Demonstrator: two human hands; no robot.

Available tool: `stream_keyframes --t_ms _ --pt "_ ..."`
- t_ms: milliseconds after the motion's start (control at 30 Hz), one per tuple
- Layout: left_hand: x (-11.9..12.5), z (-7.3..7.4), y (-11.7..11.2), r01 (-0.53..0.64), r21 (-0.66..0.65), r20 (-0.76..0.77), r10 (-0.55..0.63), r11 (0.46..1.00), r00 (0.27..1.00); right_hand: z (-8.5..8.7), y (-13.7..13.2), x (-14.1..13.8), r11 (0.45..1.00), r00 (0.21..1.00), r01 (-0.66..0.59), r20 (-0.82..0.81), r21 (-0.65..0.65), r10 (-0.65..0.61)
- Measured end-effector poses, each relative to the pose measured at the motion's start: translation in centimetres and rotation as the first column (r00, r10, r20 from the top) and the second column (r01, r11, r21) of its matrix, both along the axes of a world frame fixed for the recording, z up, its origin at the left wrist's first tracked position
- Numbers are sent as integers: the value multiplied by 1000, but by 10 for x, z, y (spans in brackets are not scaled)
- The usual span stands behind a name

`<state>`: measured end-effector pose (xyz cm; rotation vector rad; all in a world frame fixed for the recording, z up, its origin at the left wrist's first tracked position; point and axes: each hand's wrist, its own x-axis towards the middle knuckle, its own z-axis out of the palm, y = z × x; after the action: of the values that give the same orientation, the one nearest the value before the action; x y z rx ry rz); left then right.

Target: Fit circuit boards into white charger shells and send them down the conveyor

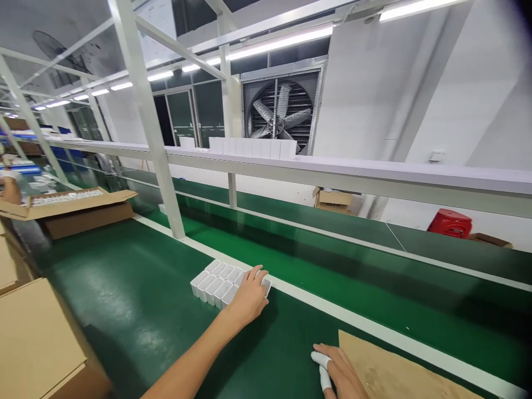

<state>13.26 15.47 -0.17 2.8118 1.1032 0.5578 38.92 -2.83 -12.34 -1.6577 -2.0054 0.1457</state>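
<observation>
Small open white plastic boxes [214, 284] stand packed in two rows on the green work surface. At the right end of this block, my left hand [249, 296] curls its fingers over the far side with the thumb on the near side, gripping the end boxes. Part of those boxes is hidden under the hand. Lower right, my right hand [338, 371] has its fingers stretched out and holds nothing, with white covers on two fingertips. It lies at the left edge of a flat brown sheet [399, 368], seemingly paper or cardboard.
Closed cardboard boxes [37, 338] stand along the left edge. Farther back, an open carton [87, 213] holds white pieces, near another person's arm [10, 188]. A metal post [152, 122] rises from the bench edge beside the green belt [266, 249]. A shelf [374, 172] crosses above.
</observation>
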Motion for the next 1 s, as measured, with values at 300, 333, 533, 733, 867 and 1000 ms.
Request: stream_keyframes --t_ms 300,333,533,733,867,1000 --pt "83 -39 -37 319 -246 276 -249 915 928 40 -10 -9 999 995 -47 -84 25 49" --pt "85 -44 -36 325 -264 318 -236 908 918 42 -10 -10 998 994 -45 -99 33 48" --pt "88 -73 -23 343 -396 473 -130 852 871 48 -10 -11 997 993 -9 -116 79 18" --pt "90 -89 -11 320 -473 445 -91 821 891 37 4 -5 990 995 51 -95 132 -39" --pt "95 -95 -1 309 -439 434 -103 843 895 29 13 0 982 992 98 -92 163 -84" --pt "98 -91 0 319 -246 498 -163 915 852 30 15 -1 985 985 122 -137 125 -105"
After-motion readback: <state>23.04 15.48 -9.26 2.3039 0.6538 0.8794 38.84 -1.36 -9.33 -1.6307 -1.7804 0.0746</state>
